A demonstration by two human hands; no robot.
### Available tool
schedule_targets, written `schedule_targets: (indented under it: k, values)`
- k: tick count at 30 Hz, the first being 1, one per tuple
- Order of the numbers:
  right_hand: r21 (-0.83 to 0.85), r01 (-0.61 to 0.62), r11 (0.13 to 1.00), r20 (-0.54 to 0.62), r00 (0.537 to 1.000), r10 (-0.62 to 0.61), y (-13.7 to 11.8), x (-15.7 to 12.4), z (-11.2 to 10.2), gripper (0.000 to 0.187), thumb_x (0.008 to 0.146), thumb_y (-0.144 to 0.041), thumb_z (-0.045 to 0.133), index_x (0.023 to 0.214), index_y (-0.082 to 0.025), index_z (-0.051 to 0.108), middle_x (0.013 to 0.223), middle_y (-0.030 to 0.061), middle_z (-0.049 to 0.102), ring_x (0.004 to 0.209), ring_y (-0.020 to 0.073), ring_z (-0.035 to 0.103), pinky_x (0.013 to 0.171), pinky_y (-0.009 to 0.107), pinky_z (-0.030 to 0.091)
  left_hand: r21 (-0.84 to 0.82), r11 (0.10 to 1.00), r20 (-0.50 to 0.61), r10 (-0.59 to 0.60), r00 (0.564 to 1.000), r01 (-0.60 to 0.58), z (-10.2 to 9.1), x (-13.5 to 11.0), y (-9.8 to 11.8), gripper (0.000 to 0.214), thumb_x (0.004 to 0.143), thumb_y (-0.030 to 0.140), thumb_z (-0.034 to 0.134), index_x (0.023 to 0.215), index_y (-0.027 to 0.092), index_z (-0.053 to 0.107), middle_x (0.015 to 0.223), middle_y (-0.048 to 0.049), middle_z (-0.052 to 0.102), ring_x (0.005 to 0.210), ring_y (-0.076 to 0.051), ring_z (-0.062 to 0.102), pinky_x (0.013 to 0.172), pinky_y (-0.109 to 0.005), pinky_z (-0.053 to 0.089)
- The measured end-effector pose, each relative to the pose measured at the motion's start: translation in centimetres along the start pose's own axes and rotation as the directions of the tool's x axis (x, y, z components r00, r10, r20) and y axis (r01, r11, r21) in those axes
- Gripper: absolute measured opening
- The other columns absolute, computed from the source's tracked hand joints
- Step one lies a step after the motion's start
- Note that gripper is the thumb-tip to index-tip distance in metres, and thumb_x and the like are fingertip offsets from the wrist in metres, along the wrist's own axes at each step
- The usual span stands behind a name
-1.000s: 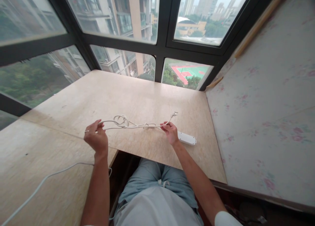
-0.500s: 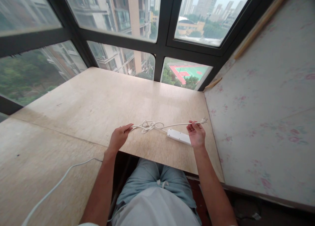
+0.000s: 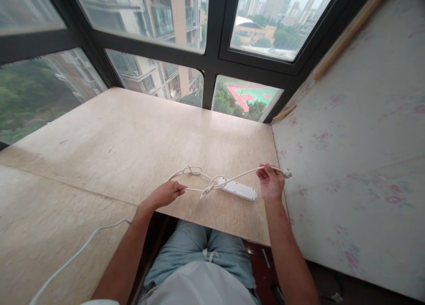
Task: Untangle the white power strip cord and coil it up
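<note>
A white power strip point(image 3: 239, 189) lies on the stone-like sill between my hands, nearer the right one. Its white cord point(image 3: 194, 168) is looped and knotted just left of the strip. My left hand point(image 3: 171, 192) is closed on a stretch of this cord, low over the sill near its front edge. With pinched fingers, my right hand point(image 3: 270, 181) grips the cord close to the plug point(image 3: 287, 173), which sticks out to the right. Between the hands the cord runs through a loose knot point(image 3: 212, 186), partly over the strip's left end.
The sill point(image 3: 149, 132) reaches back to dark window frames point(image 3: 208, 86). A papered wall point(image 3: 348, 163) bounds it on the right. Another white cable point(image 3: 76, 254) lies at the lower left. My legs point(image 3: 195, 243) are under the front edge.
My left hand has come lower, and the bundled cord has spread into separate loops. My right hand has moved slightly right with the plug end, so the whole power strip shows.
</note>
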State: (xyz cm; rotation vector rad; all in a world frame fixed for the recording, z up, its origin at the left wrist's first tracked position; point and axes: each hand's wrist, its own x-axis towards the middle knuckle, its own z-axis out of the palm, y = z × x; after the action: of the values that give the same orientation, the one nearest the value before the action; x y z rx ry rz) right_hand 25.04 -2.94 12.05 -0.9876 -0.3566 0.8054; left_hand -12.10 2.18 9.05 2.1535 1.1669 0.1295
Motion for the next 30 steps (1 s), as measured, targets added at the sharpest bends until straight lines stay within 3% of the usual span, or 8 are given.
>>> schedule_targets:
  k: [2, 6, 11, 17, 23, 30]
  values:
    - [-0.018, -0.011, 1.000, 0.045, 0.999, 0.012, -0.4, -0.2, 0.4, 0.025, 0.061, -0.024, 0.085, 0.075, -0.018, 0.065, 0.071, 0.0015, 0.075, 0.055, 0.0108, 0.068, 0.053, 0.020, 0.058, -0.019, 1.000, 0.046, 0.012, 0.999, -0.011, 0.3, 0.3, 1.3, 0.041, 0.089, 0.041, 0.051, 0.123, 0.023, 0.065, 0.113, -0.0108, 0.071, 0.104, -0.026, 0.065, 0.091, -0.038, 0.047]
    - [-0.010, -0.019, 1.000, 0.120, 0.993, 0.020, -1.2, -0.4, 1.4, 0.025, 0.064, -0.024, 0.085, 0.079, -0.018, 0.065, 0.073, 0.0007, 0.075, 0.059, 0.0116, 0.069, 0.056, 0.021, 0.060, -0.093, 0.989, -0.073, 0.111, 0.991, -0.117, 1.8, 2.0, 4.3, 0.057, 0.086, 0.050, 0.056, 0.136, 0.021, 0.052, 0.139, -0.0126, 0.053, 0.130, -0.027, 0.048, 0.108, -0.041, 0.036]
    - [0.049, -0.050, 0.998, 0.109, 0.993, 0.045, -0.7, 0.7, 2.2, 0.022, 0.066, -0.024, 0.083, 0.078, -0.018, 0.066, 0.077, -0.0004, 0.075, 0.061, 0.0093, 0.069, 0.056, 0.017, 0.059, -0.234, 0.954, -0.105, 0.168, 0.980, -0.189, 5.5, 4.5, 7.1, 0.060, 0.076, 0.040, 0.072, 0.129, 0.021, 0.055, 0.128, -0.0121, 0.063, 0.119, -0.026, 0.058, 0.102, -0.040, 0.044]
    - [0.118, -0.170, 0.978, 0.024, 0.985, 0.168, 2.5, 3.7, 1.7, 0.016, 0.071, -0.022, 0.081, 0.073, -0.017, 0.065, 0.075, 0.0004, 0.075, 0.065, 0.0098, 0.071, 0.061, 0.017, 0.060, -0.514, 0.851, -0.186, 0.007, 0.983, -0.104, 9.5, 5.4, 7.9, 0.058, 0.078, 0.030, 0.070, 0.131, 0.020, 0.048, 0.099, -0.0075, 0.075, 0.092, -0.021, 0.071, 0.085, -0.034, 0.054]
    - [0.066, -0.369, 0.927, 0.023, 0.929, 0.369, 5.2, 5.1, 0.8, 0.016, 0.080, -0.028, 0.073, 0.071, -0.015, 0.066, 0.071, 0.0028, 0.075, 0.061, 0.0104, 0.070, 0.064, 0.020, 0.060, -0.364, 0.925, -0.267, 0.006, 0.964, -0.106, 10.1, 4.7, 8.6, 0.053, 0.081, 0.029, 0.067, 0.130, 0.024, 0.047, 0.098, -0.0044, 0.075, 0.097, -0.022, 0.070, 0.086, -0.034, 0.053]
    - [-0.122, -0.422, 0.898, 0.095, 0.896, 0.434, 4.8, 4.8, -0.8, 0.032, 0.079, -0.049, 0.069, 0.076, -0.017, 0.066, 0.077, 0.0059, 0.076, 0.064, 0.0155, 0.071, 0.060, 0.027, 0.059, -0.273, 0.956, -0.452, -0.025, 0.892, -0.111, 9.5, 4.3, 9.4, 0.019, 0.081, 0.027, 0.065, 0.100, 0.023, 0.063, 0.093, -0.0024, 0.075, 0.089, -0.020, 0.071, 0.080, -0.031, 0.053]
